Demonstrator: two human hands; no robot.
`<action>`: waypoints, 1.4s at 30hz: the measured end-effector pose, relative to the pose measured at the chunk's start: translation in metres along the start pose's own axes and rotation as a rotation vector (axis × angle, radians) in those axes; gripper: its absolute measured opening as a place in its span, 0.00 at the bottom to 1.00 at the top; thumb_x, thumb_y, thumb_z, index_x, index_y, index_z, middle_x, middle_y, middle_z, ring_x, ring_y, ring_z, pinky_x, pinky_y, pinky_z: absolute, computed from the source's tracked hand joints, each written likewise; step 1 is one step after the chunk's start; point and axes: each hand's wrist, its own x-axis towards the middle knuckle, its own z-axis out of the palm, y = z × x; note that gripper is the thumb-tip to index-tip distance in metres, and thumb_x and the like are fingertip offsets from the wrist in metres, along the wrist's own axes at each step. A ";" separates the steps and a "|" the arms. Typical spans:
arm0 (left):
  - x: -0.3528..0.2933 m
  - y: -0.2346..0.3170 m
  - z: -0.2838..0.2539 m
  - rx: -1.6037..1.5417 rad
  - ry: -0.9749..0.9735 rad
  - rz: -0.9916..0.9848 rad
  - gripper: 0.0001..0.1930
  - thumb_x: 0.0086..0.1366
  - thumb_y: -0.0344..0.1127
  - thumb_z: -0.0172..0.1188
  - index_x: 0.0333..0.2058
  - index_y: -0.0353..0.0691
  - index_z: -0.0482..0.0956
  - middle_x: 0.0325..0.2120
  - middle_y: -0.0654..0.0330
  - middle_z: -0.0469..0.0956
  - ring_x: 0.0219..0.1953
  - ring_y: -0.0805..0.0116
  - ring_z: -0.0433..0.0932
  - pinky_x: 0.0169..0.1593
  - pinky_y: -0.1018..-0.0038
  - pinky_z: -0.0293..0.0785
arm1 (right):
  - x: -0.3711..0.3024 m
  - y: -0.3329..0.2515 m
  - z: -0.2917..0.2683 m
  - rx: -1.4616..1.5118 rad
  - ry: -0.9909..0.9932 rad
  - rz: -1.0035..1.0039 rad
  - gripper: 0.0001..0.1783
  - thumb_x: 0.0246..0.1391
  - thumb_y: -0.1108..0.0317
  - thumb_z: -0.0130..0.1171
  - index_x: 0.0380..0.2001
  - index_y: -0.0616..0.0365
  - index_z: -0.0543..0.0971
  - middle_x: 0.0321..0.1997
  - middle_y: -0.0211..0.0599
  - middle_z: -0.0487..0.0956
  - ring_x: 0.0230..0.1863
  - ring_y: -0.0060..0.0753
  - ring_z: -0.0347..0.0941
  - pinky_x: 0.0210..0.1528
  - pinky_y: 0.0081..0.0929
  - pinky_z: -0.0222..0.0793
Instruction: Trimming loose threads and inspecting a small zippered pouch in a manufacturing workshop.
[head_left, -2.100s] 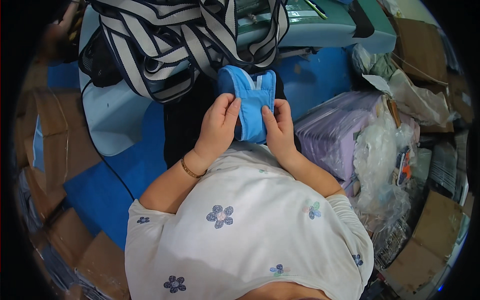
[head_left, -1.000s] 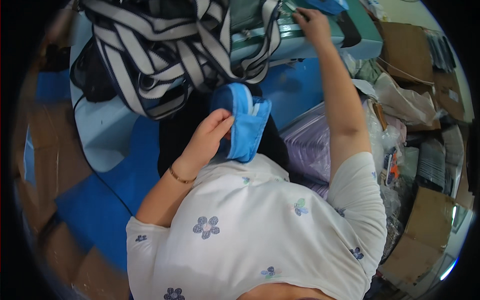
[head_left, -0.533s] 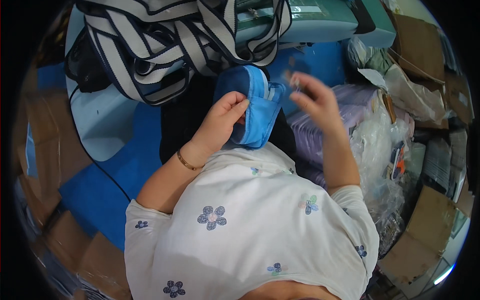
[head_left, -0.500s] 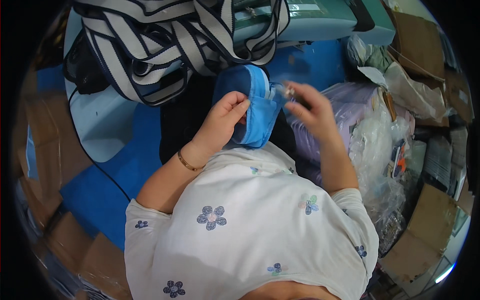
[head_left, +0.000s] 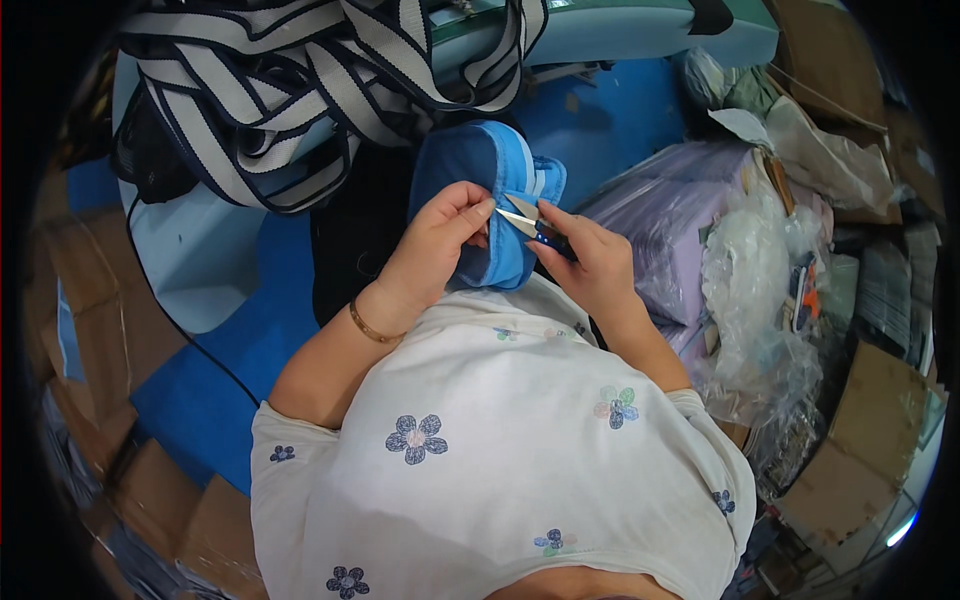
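A blue fabric pouch (head_left: 513,262) with lighter blue trim lies upon my lap, its rounded edge turned upward. My left hand (head_left: 447,238) pinches the seam at its near left side between thumb and fingers. Thread snips (head_left: 528,226) with two pointed metal blades and a dark handle are held in my right hand (head_left: 590,262). The blades stand apart, and their tips reach the seam beside my left thumb. Any thread between them is too fine to make out.
Striped white and navy webbing (head_left: 225,85) is heaped on the pale blue machine table (head_left: 190,270) ahead. A dark cable (head_left: 205,345) hangs at the left. Plastic-wrapped lilac bundles (head_left: 665,230) stand at the right, with cardboard boxes (head_left: 870,440) beyond and more on the left.
My right hand, blurred before, has come down and left to the pouch. The snips now show clearly with their blades at the seam. My left hand keeps its hold.
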 end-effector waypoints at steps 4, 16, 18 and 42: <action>-0.001 -0.002 -0.002 -0.054 0.001 -0.029 0.08 0.69 0.36 0.47 0.39 0.42 0.74 0.30 0.68 0.73 0.33 0.81 0.67 0.41 0.82 0.63 | 0.001 0.004 0.004 -0.027 0.010 -0.050 0.25 0.39 0.73 0.70 0.45 0.59 0.78 0.30 0.41 0.81 0.28 0.34 0.79 0.29 0.23 0.74; 0.001 -0.003 -0.004 -0.082 -0.018 -0.027 0.08 0.69 0.36 0.48 0.38 0.41 0.74 0.30 0.69 0.73 0.33 0.82 0.67 0.41 0.82 0.63 | 0.004 0.008 0.005 -0.072 0.104 -0.187 0.23 0.38 0.69 0.70 0.43 0.57 0.79 0.28 0.36 0.80 0.22 0.30 0.76 0.23 0.21 0.70; 0.001 -0.005 -0.006 -0.087 -0.033 -0.018 0.08 0.69 0.36 0.48 0.38 0.41 0.74 0.30 0.69 0.73 0.33 0.82 0.67 0.41 0.82 0.63 | 0.006 0.007 0.004 -0.114 0.111 -0.215 0.22 0.38 0.69 0.70 0.42 0.56 0.80 0.27 0.35 0.80 0.22 0.30 0.76 0.23 0.21 0.70; -0.003 -0.007 0.000 -0.037 -0.001 0.027 0.07 0.69 0.36 0.49 0.39 0.42 0.74 0.29 0.69 0.72 0.33 0.82 0.66 0.41 0.82 0.63 | 0.003 0.000 -0.008 -0.073 0.053 -0.148 0.21 0.38 0.74 0.70 0.40 0.59 0.81 0.27 0.41 0.80 0.24 0.33 0.78 0.25 0.21 0.72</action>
